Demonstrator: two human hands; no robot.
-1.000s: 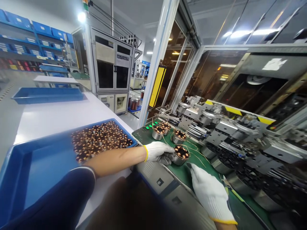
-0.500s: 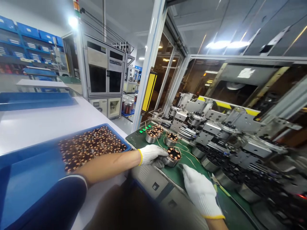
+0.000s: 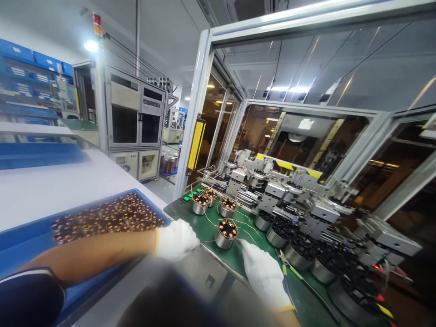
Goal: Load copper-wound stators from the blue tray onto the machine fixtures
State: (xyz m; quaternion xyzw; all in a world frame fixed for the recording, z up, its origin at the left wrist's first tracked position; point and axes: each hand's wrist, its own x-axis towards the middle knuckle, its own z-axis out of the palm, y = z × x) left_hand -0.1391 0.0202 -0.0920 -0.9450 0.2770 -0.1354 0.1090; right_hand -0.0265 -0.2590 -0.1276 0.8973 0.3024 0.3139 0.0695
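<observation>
The gloved left hand (image 3: 177,240) is holding nothing visible, and the right hand (image 3: 264,274) is lying open and empty. Between them a copper-wound stator (image 3: 226,235) is standing upright, likely heavy and stiff, best gripped by its steel shell, sparing its thin leads.

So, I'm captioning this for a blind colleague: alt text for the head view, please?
White-gloved left hand and right hand sit either side of a copper-wound stator upright on a green workbench, trailing wires. A blue tray of more stators lies at left; automated machinery stands behind.
</observation>
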